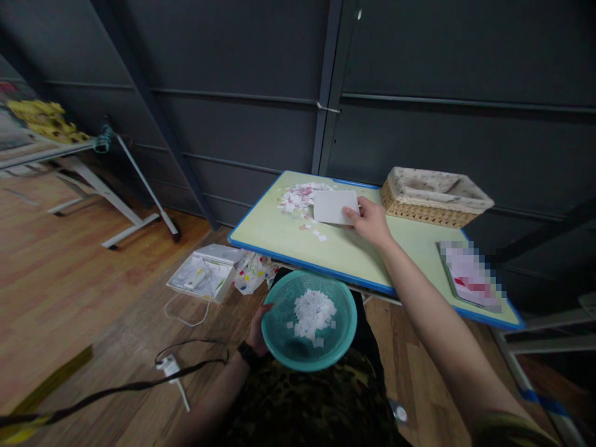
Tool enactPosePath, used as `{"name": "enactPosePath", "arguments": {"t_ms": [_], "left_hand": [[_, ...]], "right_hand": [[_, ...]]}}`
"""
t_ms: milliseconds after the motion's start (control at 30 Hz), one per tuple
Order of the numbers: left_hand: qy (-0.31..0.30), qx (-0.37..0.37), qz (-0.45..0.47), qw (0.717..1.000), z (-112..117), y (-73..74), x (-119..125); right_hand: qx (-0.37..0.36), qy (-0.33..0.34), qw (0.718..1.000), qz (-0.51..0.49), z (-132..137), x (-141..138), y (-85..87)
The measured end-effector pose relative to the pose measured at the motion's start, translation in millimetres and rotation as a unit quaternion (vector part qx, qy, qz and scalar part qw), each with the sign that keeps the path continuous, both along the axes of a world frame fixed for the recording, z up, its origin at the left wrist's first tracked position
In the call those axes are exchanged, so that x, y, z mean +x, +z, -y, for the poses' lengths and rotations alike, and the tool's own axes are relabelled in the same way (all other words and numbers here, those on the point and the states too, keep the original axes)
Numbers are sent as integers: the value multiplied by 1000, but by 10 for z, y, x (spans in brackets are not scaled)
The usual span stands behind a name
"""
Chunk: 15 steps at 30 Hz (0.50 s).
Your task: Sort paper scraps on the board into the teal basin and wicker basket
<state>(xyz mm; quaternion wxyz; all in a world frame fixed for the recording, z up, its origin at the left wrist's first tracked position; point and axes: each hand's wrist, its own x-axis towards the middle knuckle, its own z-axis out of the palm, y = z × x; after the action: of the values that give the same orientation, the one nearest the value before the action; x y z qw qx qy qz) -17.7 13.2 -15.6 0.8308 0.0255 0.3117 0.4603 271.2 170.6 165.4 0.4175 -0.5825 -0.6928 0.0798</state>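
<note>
With its fingers at the left rim, my left hand [257,329] grips a green mesh basket [282,347] on my lap. A heap of small white paper pieces [314,313] lies inside the basket, with a few scattered around it. Over the table, my right hand [370,220] holds a flat white card [333,208] between thumb and fingers. The card's left edge is beside a pile of white and reddish paper scraps [302,195]. A few loose scraps [319,235] lie in front of the card.
The pale green table [274,233] has a blue edge. A lined wicker basket [428,211] stands at its back right; a flat, partly blurred item [470,279] lies at the right. On the floor are an open white box [205,276], a plastic bag [251,273] and a power strip with cables [170,367].
</note>
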Motion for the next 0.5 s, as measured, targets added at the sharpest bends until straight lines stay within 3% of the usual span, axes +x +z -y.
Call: {"name": "enactPosePath", "arguments": {"t_ms": [100,200,367,500], "left_hand": [[-4,-3,6,1000,-2,-6,-3],[-7,-1,5,1000,-8,-16,-8],[-2,8,6,1000,-18,-23,0],[6,14,10,1000,-18,-17,5]], "right_hand": [[17,-43,998,47,28,73,70],[8,-42,998,39,60,157,129],[-123,52,982,-134,106,201,156],[-113,99,960,-235,104,117,129]]}}
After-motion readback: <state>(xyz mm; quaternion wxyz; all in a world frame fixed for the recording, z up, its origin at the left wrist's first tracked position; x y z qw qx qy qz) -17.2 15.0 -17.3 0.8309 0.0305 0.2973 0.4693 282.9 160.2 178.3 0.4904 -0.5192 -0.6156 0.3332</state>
